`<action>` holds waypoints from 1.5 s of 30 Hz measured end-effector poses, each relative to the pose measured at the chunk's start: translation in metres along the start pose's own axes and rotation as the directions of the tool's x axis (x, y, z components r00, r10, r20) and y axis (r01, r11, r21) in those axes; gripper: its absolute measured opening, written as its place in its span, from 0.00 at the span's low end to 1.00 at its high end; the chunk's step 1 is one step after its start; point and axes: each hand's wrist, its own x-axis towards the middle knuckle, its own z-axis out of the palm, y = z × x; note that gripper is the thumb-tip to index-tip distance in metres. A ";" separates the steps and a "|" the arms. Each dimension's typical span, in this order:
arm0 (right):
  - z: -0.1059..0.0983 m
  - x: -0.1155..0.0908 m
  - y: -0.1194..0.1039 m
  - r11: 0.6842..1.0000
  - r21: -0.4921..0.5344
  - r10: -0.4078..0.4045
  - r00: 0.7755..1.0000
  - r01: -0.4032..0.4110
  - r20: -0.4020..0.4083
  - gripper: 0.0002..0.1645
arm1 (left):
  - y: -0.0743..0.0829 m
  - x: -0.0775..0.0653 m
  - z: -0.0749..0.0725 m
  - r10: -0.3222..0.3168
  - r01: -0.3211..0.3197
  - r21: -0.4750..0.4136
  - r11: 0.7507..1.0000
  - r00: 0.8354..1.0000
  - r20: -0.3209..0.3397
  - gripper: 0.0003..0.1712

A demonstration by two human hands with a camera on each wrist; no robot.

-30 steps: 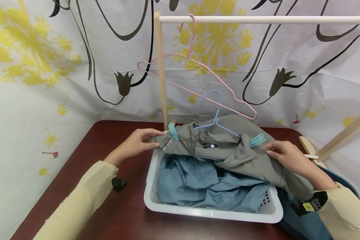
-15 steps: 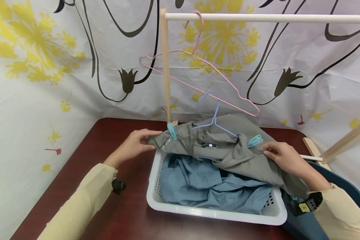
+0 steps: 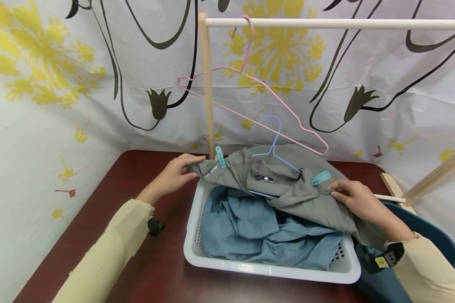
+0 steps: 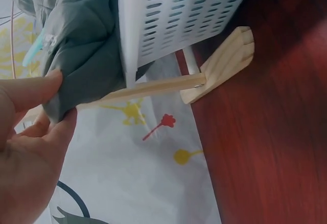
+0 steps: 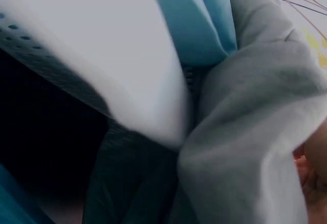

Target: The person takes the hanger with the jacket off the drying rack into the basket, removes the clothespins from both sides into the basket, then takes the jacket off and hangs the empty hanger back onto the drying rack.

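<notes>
A grey garment [image 3: 307,198] with printed lettering at its left end lies across the back of a white basket [image 3: 273,269]. Inside it sits a blue wire hanger [image 3: 274,148], its hook sticking up from the neck opening. Teal clothespins [image 3: 220,157] are on its left and right parts. My left hand [image 3: 174,174] pinches the left end between thumb and fingers, as the left wrist view confirms on the cloth [image 4: 87,55]. With thumb and fingers, my right hand [image 3: 358,200] pinches the fabric beside the right clothespin [image 3: 320,178]. Folds hide the hanger's ends.
Blue cloth [image 3: 242,219] fills the basket. Above runs a white rod [image 3: 326,24] on a wooden post [image 3: 207,84], with a pink hanger [image 3: 246,71] hooked on it. A dark blue tub [image 3: 440,240] stands at the right. Patterned sheeting forms the back wall.
My left hand has risen slightly, lifting the garment's left end and its clothespin. My right hand keeps its grip with little movement. The head view has shifted a little.
</notes>
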 end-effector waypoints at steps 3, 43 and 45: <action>0.000 0.001 -0.001 1.000 0.001 -0.006 1.000 0.006 0.024 0.07 | -0.003 -0.005 0.000 -0.015 0.015 0.010 1.000 0.999 0.037 0.28; -0.055 0.066 0.001 0.995 0.020 -0.093 0.857 0.096 0.507 0.23 | -0.019 -0.010 0.006 -0.074 0.056 0.093 0.994 0.977 0.200 0.27; -0.053 0.076 -0.002 0.996 0.015 -0.079 0.827 0.085 0.557 0.21 | -0.019 -0.009 0.006 -0.075 0.058 0.088 0.994 0.976 0.205 0.27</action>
